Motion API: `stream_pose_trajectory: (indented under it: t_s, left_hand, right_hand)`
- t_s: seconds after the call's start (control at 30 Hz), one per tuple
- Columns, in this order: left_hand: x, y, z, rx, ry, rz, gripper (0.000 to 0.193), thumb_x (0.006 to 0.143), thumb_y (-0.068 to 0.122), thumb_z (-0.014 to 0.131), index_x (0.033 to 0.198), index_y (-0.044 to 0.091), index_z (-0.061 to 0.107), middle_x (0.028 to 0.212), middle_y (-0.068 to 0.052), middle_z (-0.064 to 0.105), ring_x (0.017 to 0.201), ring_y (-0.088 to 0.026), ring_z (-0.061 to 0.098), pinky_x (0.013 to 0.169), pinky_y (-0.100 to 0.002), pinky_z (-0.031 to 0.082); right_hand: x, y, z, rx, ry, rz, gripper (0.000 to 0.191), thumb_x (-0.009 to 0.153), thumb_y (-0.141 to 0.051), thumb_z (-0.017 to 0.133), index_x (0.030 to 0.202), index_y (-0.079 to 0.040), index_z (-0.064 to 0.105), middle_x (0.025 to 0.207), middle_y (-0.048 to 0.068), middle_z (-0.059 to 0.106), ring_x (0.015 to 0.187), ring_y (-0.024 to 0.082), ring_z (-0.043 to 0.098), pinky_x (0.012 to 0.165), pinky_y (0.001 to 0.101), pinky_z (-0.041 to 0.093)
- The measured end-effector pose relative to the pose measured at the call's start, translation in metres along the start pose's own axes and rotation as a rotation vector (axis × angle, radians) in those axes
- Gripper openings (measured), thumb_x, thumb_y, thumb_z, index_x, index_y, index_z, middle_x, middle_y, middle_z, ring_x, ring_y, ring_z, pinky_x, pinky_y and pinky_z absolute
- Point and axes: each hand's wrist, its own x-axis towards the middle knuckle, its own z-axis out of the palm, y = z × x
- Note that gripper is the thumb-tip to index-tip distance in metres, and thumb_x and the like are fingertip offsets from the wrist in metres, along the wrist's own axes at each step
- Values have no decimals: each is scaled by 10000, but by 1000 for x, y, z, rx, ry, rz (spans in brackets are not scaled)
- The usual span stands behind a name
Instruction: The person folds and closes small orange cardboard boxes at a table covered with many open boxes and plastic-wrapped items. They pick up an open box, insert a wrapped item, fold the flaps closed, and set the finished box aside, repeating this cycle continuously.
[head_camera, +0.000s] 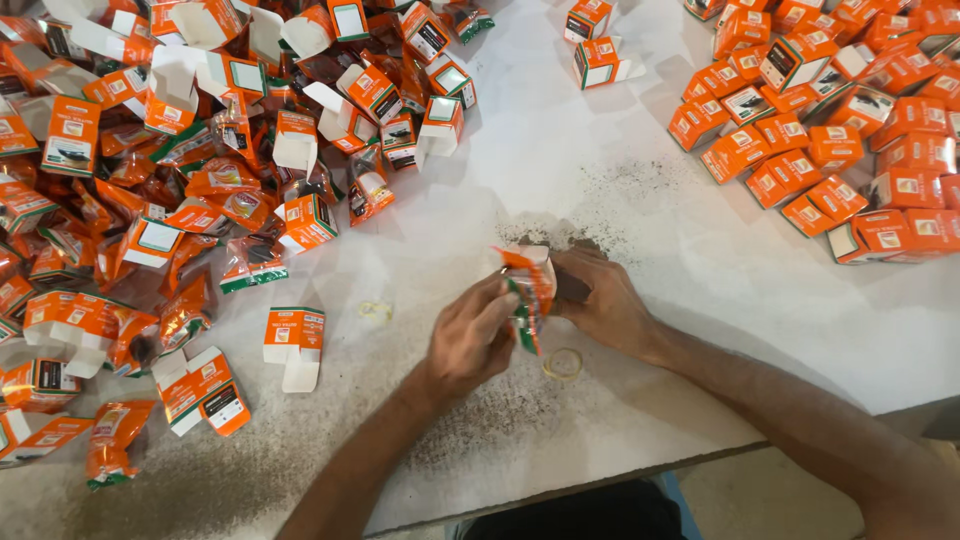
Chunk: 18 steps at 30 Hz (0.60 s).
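Observation:
Both hands meet over the white table (620, 190), near its front edge. My left hand (470, 335) pinches the lower part of a small orange, green and white foil pouch (528, 290), which stands upright between the hands. My right hand (600, 300) grips the pouch from the right side, fingers curled around it. A rubber band (563, 364) lies on the table just below the hands. An open orange and white carton (294, 340) lies flat to the left of my left hand.
A large heap of open orange cartons and foil pouches (180, 170) covers the left and back left. Closed orange boxes (830, 110) are piled at the back right. Dark powder (620, 185) is scattered on the table behind the hands.

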Motion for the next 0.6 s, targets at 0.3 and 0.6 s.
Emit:
stream_pose_trajectory:
  t_s: [0.3,0.6]
  left_hand:
    - [16,1,24,387,-144,-250,312,852,145,734,1142,52,670,1483,-317,386,1425,-525,270,1143,-737,193]
    - [27,-8,37,-27,-6,-1111,298,866,25,660,1156,-6,601,1477,-210,450,895,-350,670,788,-423,582]
  right_hand:
    - [-1,2,3,-22,2,-24,598,732,-138,876,1263,-41,618,1097,145,701,1006,370,651,871,456,528]
    - [-7,7,4,-35,-34,47,683,776,-150,850,1375,-37,542,1211,177,679,1100,401,649,906,476,530]
